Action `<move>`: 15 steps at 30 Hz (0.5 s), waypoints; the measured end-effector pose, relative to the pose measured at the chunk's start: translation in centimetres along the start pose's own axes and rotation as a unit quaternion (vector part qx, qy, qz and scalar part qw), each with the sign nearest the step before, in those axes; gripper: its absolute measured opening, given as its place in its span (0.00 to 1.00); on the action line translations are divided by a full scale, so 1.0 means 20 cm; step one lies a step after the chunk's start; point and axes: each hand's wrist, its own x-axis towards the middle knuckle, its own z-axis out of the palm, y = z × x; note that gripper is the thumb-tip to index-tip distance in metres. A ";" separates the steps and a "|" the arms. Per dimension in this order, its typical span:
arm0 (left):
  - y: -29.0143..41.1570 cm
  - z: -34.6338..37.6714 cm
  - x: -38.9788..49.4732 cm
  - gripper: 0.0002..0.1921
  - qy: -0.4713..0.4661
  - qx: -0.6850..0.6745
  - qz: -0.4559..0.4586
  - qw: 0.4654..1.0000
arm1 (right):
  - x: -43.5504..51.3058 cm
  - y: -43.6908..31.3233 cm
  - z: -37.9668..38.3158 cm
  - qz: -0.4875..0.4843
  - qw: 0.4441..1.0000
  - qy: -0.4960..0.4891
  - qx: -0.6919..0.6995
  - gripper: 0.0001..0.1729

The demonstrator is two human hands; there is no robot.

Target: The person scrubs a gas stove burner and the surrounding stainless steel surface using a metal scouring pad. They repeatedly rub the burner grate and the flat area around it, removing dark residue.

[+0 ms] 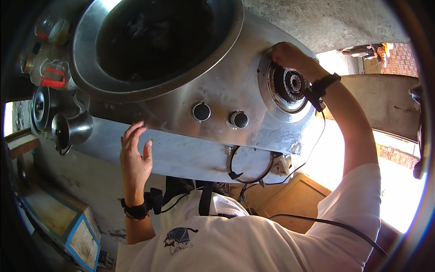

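Note:
My right hand (289, 57) is bent down over the upper rim of the round gas burner (294, 83) at the right of the steel stove top (217, 98); its fingertips are hidden, so what it holds cannot be told. My left hand (137, 153) hovers at the stove's front edge, fingers apart and holding nothing. A large metal basin (156, 93) with dark liquid covers the stove's left part. Two black control knobs (201, 111) sit between basin and burner. The metal pot-support ring (234, 163) lies off the burner, on the pale counter (190, 153) in front.
A metal kettle (73, 127), a lidded pot (40, 105) and plastic jugs (52, 74) stand left of the basin. Crumpled tissue (284, 166) lies beside the ring. A black cable (309, 156) hangs from my right wrist across the counter. A wooden panel (292, 200) is below the counter.

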 end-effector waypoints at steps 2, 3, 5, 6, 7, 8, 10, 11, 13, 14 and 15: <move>0.00 0.00 0.00 0.18 0.001 0.000 0.011 1.000 | 0.00 0.01 0.00 -0.038 0.997 -0.049 0.044 0.07; 0.00 0.00 0.01 0.18 0.004 -0.002 0.015 1.000 | 0.00 0.01 0.00 -0.043 0.996 -0.065 0.049 0.07; 0.00 0.00 0.01 0.18 0.003 -0.005 0.014 1.000 | -0.01 0.01 0.00 -0.126 0.987 -0.008 0.097 0.10; 0.00 -0.01 0.00 0.17 -0.003 -0.004 0.007 1.000 | -0.02 0.01 0.00 -0.094 0.990 -0.026 0.105 0.11; 0.00 -0.01 0.01 0.17 -0.002 -0.002 0.013 1.000 | -0.02 0.01 0.00 -0.093 0.987 -0.029 0.127 0.12; 0.00 -0.01 0.00 0.17 -0.003 -0.003 0.013 1.000 | -0.02 0.01 0.00 -0.076 0.996 -0.007 -0.040 0.11; 0.00 -0.02 0.01 0.17 0.000 -0.004 0.016 1.000 | -0.02 0.01 0.01 -0.037 0.999 0.002 0.029 0.08; 0.00 -0.01 0.01 0.17 0.001 -0.005 0.016 1.000 | -0.03 0.01 0.01 0.012 0.999 0.013 0.040 0.07; 0.00 -0.01 0.01 0.17 -0.003 0.000 0.017 1.000 | -0.02 0.01 0.01 -0.117 0.992 -0.032 0.035 0.06; 0.00 -0.01 0.01 0.17 -0.003 0.004 0.019 1.000 | -0.02 0.02 -0.01 -0.106 0.992 -0.051 0.043 0.05; 0.00 -0.01 0.01 0.17 -0.007 0.007 0.014 1.000 | -0.02 0.01 -0.02 -0.111 0.988 -0.073 0.079 0.05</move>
